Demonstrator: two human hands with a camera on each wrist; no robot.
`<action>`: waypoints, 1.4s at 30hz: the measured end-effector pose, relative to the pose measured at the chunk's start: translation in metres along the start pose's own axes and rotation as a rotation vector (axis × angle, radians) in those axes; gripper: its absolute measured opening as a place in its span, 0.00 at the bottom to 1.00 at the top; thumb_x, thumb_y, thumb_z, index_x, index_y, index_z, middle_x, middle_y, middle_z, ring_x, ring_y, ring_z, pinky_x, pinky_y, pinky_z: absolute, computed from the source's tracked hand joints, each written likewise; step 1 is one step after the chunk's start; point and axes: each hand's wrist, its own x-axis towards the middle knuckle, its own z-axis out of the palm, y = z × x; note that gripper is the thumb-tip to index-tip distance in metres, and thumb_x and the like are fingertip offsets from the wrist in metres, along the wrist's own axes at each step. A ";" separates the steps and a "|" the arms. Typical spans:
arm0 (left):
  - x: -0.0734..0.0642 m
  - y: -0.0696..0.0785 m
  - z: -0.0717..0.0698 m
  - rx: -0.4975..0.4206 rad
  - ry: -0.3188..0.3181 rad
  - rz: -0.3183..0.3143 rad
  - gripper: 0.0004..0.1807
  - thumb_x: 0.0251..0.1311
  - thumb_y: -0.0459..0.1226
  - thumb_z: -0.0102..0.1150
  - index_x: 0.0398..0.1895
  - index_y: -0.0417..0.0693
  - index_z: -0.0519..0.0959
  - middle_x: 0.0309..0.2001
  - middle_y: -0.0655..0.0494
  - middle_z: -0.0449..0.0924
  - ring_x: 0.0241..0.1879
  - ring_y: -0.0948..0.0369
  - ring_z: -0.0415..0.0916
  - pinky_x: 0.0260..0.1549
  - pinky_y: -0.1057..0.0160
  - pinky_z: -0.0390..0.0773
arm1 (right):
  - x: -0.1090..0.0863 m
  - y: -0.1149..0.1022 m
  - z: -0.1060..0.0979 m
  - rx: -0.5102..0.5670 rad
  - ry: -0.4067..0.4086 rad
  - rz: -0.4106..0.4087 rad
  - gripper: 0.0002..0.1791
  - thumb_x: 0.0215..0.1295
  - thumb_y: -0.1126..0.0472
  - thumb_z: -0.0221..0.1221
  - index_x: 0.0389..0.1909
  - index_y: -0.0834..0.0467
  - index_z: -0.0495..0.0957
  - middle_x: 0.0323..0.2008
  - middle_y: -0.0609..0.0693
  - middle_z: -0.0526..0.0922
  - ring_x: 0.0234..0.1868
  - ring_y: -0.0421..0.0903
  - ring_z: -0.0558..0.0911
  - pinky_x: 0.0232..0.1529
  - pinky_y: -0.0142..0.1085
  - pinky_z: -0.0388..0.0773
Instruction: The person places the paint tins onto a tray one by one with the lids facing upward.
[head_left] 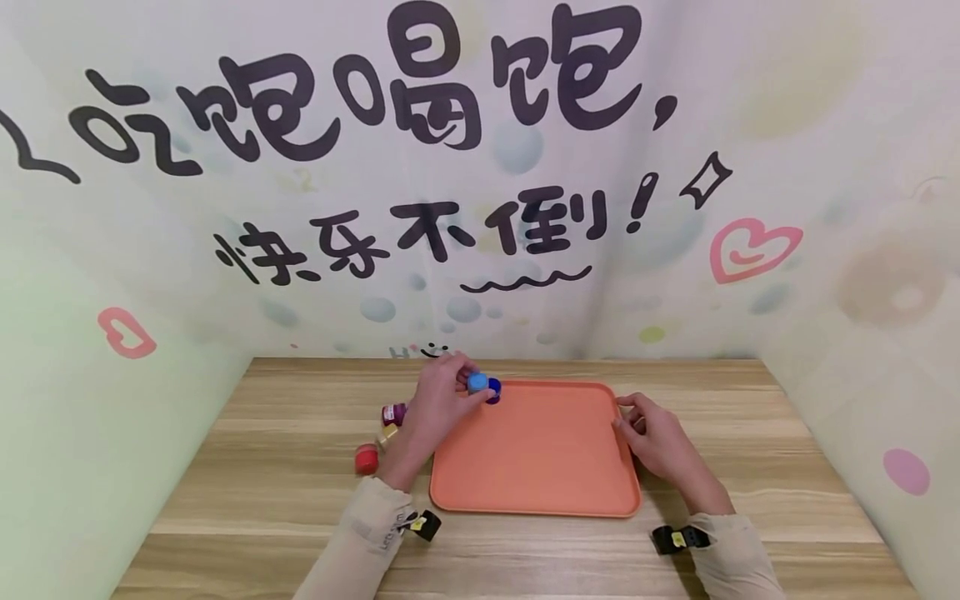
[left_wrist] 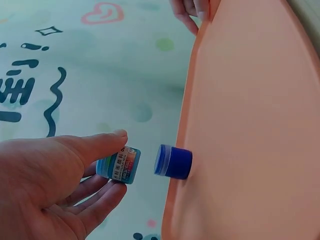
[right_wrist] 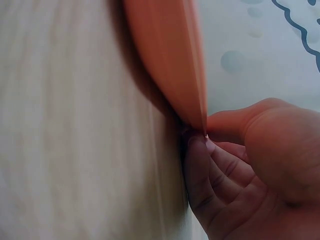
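My left hand [head_left: 438,408] pinches a small light blue paint jar [left_wrist: 120,166] between thumb and fingers, over the far left corner of an orange tray [head_left: 536,450]. A printed label faces the left wrist camera. Just beyond the fingertips, a dark blue paint jar [left_wrist: 176,161] stands on the tray close to its far rim. My right hand [head_left: 654,437] grips the tray's right edge. In the right wrist view, its thumb lies on the rim and its fingers [right_wrist: 200,175] curl beneath.
Left of the tray, partly behind my left forearm, are a purple jar [head_left: 393,414], a yellowish jar [head_left: 387,435] and a red jar [head_left: 367,459] on the wooden table [head_left: 277,467]. A printed wall [head_left: 525,325] rises at the table's back edge.
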 end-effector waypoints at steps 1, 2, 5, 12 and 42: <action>0.001 0.001 0.002 0.000 0.002 0.002 0.19 0.50 0.43 0.78 0.39 0.44 0.82 0.38 0.52 0.79 0.36 0.57 0.83 0.37 0.62 0.86 | 0.000 0.000 0.000 0.000 0.000 0.000 0.20 0.71 0.60 0.61 0.61 0.61 0.73 0.33 0.51 0.81 0.29 0.43 0.79 0.27 0.31 0.79; 0.002 0.001 0.003 -0.002 0.003 0.001 0.18 0.50 0.43 0.78 0.39 0.44 0.82 0.38 0.52 0.79 0.36 0.57 0.82 0.37 0.62 0.86 | 0.000 0.000 0.000 -0.002 -0.001 0.000 0.20 0.71 0.60 0.61 0.61 0.61 0.73 0.33 0.51 0.81 0.29 0.43 0.79 0.28 0.31 0.79; 0.004 0.003 0.008 0.014 0.004 0.014 0.18 0.50 0.43 0.78 0.39 0.45 0.83 0.37 0.52 0.79 0.35 0.58 0.81 0.36 0.65 0.85 | 0.000 -0.001 0.000 -0.003 0.001 -0.006 0.20 0.71 0.60 0.61 0.61 0.61 0.73 0.33 0.51 0.81 0.29 0.43 0.79 0.28 0.31 0.79; 0.009 0.007 0.020 0.040 -0.010 0.036 0.16 0.54 0.45 0.76 0.41 0.47 0.83 0.38 0.53 0.80 0.36 0.57 0.76 0.37 0.63 0.80 | 0.000 0.001 0.001 -0.007 0.010 -0.028 0.20 0.70 0.60 0.61 0.60 0.61 0.74 0.32 0.51 0.81 0.29 0.42 0.79 0.28 0.31 0.79; 0.019 0.009 0.050 0.187 0.022 0.053 0.17 0.52 0.53 0.75 0.43 0.59 0.86 0.47 0.57 0.83 0.47 0.58 0.77 0.47 0.56 0.83 | 0.001 0.003 0.002 -0.006 -0.001 -0.007 0.20 0.71 0.60 0.61 0.61 0.61 0.73 0.32 0.51 0.81 0.29 0.43 0.79 0.28 0.31 0.78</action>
